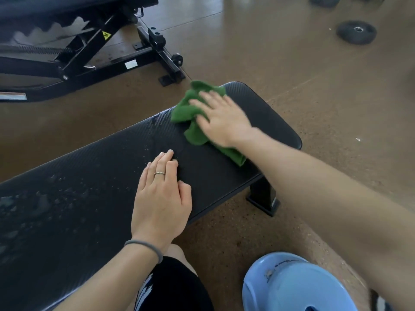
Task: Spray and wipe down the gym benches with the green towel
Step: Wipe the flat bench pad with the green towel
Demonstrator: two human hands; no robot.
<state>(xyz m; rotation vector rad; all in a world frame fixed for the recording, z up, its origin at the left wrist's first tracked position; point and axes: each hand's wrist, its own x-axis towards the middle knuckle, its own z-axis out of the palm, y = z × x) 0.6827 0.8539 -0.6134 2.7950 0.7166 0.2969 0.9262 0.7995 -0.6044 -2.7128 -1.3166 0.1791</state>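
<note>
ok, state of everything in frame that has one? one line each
green towel: bunched, lying on the bench under the right hand
right hand: flat, pressing the towel
left hand: flat, resting on the bench pad
flat bench: wet with droplets on its left part
adjustable bench: standing on the floor behind, untouched
weight plate: lying flat on the floor

The floor (292, 63) is brown and speckled, with thin seams crossing it and a soft sheen from daylight at the top. At upper left stands an adjustable bench frame (89, 57) of black steel, with a toothed ladder rail, a yellow warning sticker (106, 35), a white label and small transport wheels (177, 59) at its foot. A black weight plate (356, 32) lies flat on the floor at upper right, with another dark object beyond it at the frame's top edge.
</note>
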